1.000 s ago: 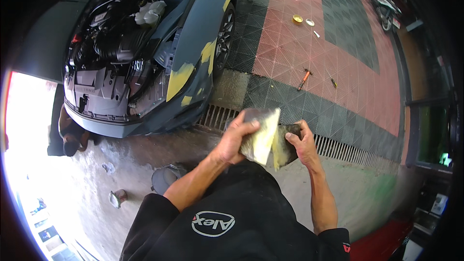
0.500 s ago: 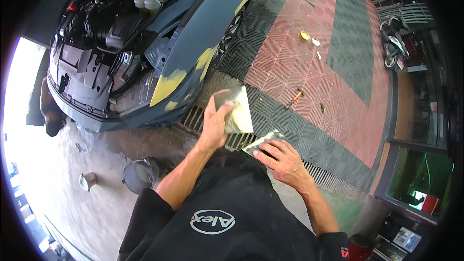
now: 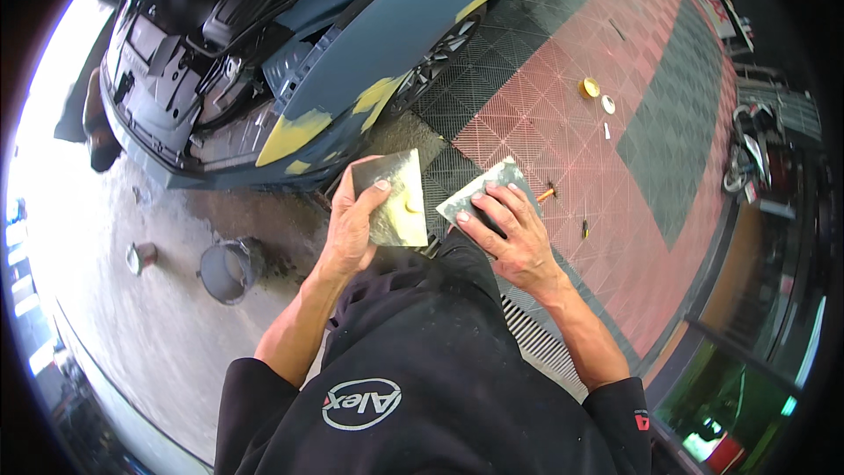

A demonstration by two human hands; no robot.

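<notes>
Red and grey floor tiles spread out beside one dark blue car with its bonnet open and yellow filler patches on the wing, and one grey bucket sits on the concrete. Two flat metal spreader blades are up in front of the chest: the left hand grips the larger blade, thumb across its face and fingers curled behind, its long axis running roughly up and down. The right hand lays spread fingers flat over the smaller blade, which slants up to the right, just beside the first.
</notes>
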